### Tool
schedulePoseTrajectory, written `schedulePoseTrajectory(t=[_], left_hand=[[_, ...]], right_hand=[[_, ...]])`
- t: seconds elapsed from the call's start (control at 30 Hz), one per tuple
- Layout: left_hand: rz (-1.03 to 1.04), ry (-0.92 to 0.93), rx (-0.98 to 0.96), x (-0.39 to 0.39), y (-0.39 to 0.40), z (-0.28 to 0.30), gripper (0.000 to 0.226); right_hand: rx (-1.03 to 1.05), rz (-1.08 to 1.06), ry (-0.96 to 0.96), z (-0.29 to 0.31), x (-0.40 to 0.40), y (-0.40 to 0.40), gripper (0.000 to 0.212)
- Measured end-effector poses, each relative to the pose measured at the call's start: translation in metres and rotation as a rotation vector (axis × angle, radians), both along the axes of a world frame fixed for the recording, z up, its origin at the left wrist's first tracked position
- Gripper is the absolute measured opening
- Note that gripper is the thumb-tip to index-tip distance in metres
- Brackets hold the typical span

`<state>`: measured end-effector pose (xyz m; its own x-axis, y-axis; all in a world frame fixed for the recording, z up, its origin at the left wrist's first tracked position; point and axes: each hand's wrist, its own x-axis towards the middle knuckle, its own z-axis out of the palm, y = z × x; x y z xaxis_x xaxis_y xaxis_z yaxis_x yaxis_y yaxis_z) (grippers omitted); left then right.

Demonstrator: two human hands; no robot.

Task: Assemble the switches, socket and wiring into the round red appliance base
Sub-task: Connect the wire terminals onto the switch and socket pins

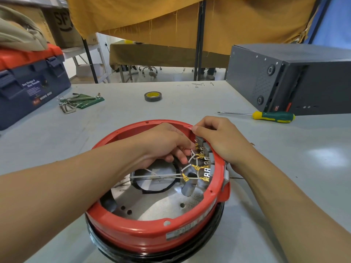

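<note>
the red appliance base [152, 234] sits open side up on the table [284, 177], low in the centre of the frame, so its interior and wiring are reachable from above. a row of grey switches [206, 149] is seated along the inner wall at the right of the rim, terminals facing inward.

the left hand [165, 145] reaches over the rim into the cavity. its fingers [183, 159] are curled and appear to pinch a white wire [190, 158] near its brass spade connector [200, 155], presumably to push the connector onto a switch terminal. the exact contact point is partly hidden.

the right hand [222, 141] lies over the rim from outside, fingers curled against the wall behind the switches. this likely braces the switch body against the push from inside.

further white wires with connectors [185, 177] cross the middle of the cavity, so wiring is judged unfinished.

a screwdriver [273, 117] lies at right of the frame, and a tape roll [153, 96] above centre, both well apart from the base.
</note>
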<state>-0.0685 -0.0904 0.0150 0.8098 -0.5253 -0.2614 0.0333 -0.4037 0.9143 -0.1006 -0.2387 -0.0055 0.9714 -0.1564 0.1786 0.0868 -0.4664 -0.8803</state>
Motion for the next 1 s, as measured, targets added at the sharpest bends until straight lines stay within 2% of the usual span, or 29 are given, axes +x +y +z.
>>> schedulePoseTrajectory(t=[0.4, 0.57, 0.7, 1.0], left_hand=[[-0.005, 0.024, 0.004, 0.0008, 0.0016, 0.0002, 0.014], [-0.01, 0.033, 0.002, 0.0009, 0.0024, 0.0005, 0.017], [-0.016, 0.03, 0.001, 0.0011, 0.0022, 0.001, 0.018], [-0.017, -0.023, -0.003, 0.001, 0.002, -0.0006, 0.016]], right_hand=[[-0.108, -0.073, -0.011, 0.0048, -0.0042, -0.0066, 0.017], [-0.201, -0.147, -0.027, 0.0072, -0.0058, -0.0087, 0.029], [-0.233, -0.15, -0.055, 0.006, -0.0057, -0.0073, 0.025], [-0.157, -0.062, -0.02, 0.0054, -0.0041, -0.0093, 0.015]])
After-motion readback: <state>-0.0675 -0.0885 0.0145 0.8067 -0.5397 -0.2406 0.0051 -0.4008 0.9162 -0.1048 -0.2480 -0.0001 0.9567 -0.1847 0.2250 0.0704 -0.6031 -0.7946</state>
